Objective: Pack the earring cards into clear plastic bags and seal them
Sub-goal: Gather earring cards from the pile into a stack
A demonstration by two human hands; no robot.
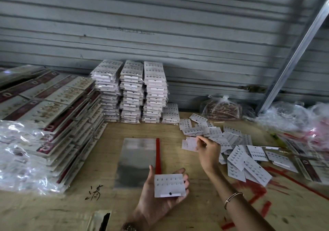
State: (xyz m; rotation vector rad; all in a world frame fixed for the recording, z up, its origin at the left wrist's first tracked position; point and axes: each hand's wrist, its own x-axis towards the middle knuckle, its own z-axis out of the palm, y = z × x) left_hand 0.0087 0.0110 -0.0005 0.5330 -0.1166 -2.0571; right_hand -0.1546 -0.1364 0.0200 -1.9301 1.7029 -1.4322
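My left hand (156, 202) lies palm up near the table's front, holding a white earring card (169, 185) across its fingers with the thumb along the card's left edge. My right hand (209, 153) reaches toward the right and pinches another white earring card (189, 144) at the near edge of a loose pile of earring cards (240, 152). A stack of clear plastic bags (137, 161) with a red strip along its right side lies flat in the middle of the table, just beyond my left hand.
Three tall stacks of bagged cards (131, 92) and a shorter one stand against the shutter wall. Larger carded packs (53, 117) slope down at the left beside crumpled plastic (19, 157). Plastic bags (292, 117) and more packs fill the right edge.
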